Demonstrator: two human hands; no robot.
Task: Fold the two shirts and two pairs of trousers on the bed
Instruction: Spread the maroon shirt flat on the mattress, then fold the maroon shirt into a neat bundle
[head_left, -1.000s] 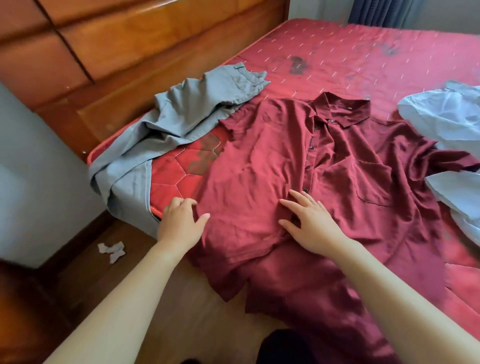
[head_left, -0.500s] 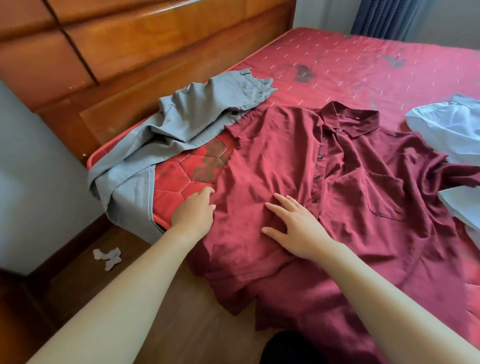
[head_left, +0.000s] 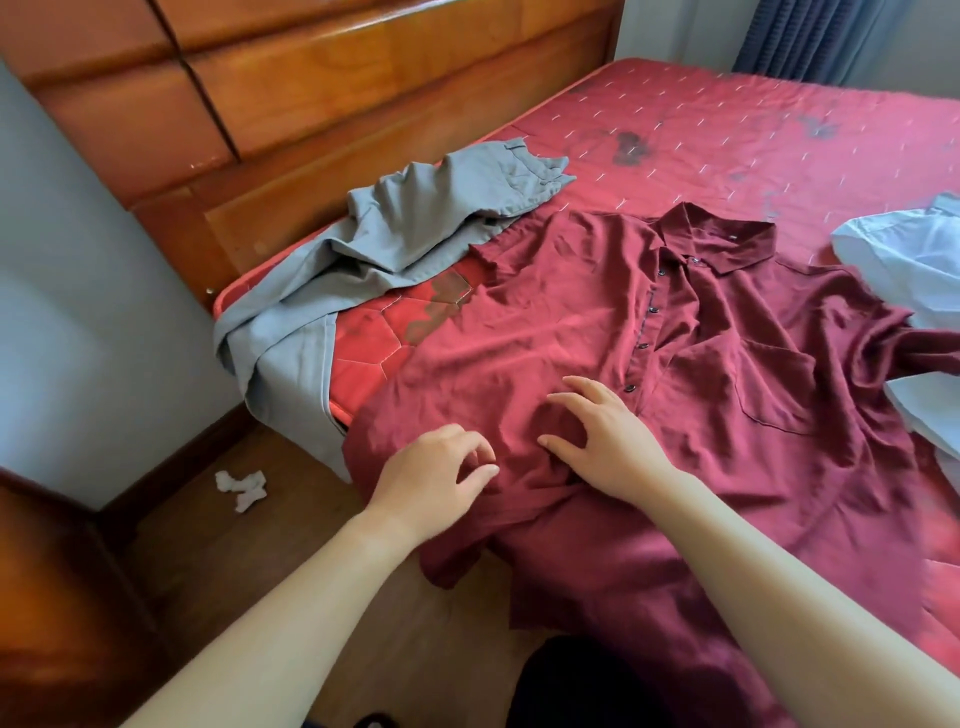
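The maroon button-up shirt (head_left: 545, 332) lay face up and spread across the near side of the red quilted bed (head_left: 727, 130), collar pointing away from the person and hem spilling over the mattress edge toward the floor. The right hand (head_left: 608, 441) rested flat on it with fingers spread, just beside the line of buttons, gripping nothing. The left hand (head_left: 431, 478) sat on the lower side panel with fingers loosely bent, and it could not be told whether they had caught a fold of cloth or merely touched it. The step in hand looked like smoothing the shirt before folding. To do it well, the palms would best sweep outward from the placket, the rumpled far sleeve would need pulling straight, and the hanging hem should be drawn up onto the mattress so that the folds come out square. As for counts, one maroon shirt showed, and one pair of grey trousers (head_left: 395, 244) lay crumpled at the corner by the wooden headboard (head_left: 311, 104), one leg draped over the edge. Pale blue cloth (head_left: 909, 260) showed in two patches at the right border, perhaps a single shirt. No second pair of trousers could be made out. One white scrap (head_left: 241, 483) lay on the floor.
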